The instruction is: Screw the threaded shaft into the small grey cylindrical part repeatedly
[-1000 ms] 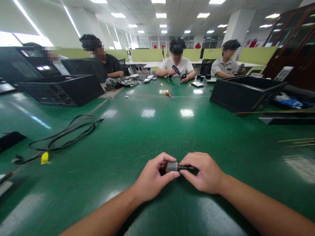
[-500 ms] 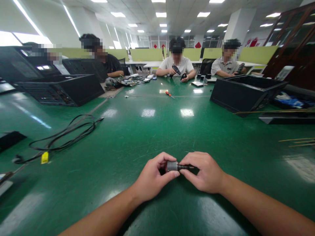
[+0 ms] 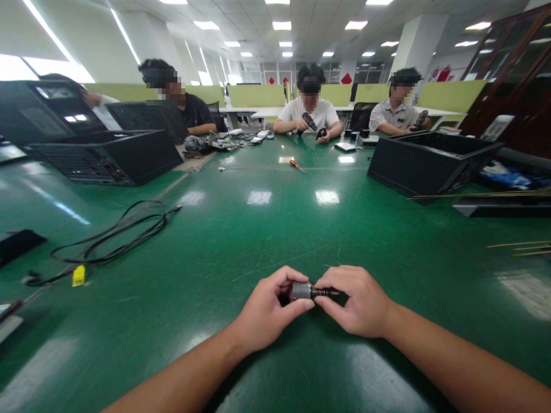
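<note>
A small metal part lies level between my hands, low in the middle of the view. Its thick grey cylinder (image 3: 301,291) is gripped between the thumb and fingers of my left hand (image 3: 269,310). From the cylinder's right end runs a thin dark ridged shaft (image 3: 327,292) with a pointed tip. My right hand (image 3: 359,301) pinches this shaft close to the cylinder with thumb and forefinger. Both hands are just above the green table (image 3: 258,241).
Black cables (image 3: 124,238) with a yellow tag (image 3: 78,275) lie at left. Black computer cases stand at left (image 3: 112,158) and right (image 3: 430,166). An orange screwdriver (image 3: 295,164) lies farther back. Several people sit beyond; one holds a power tool (image 3: 309,121).
My hands and the metal part look the same as before. Across the table, the power tool of the middle person has tilted slightly.
</note>
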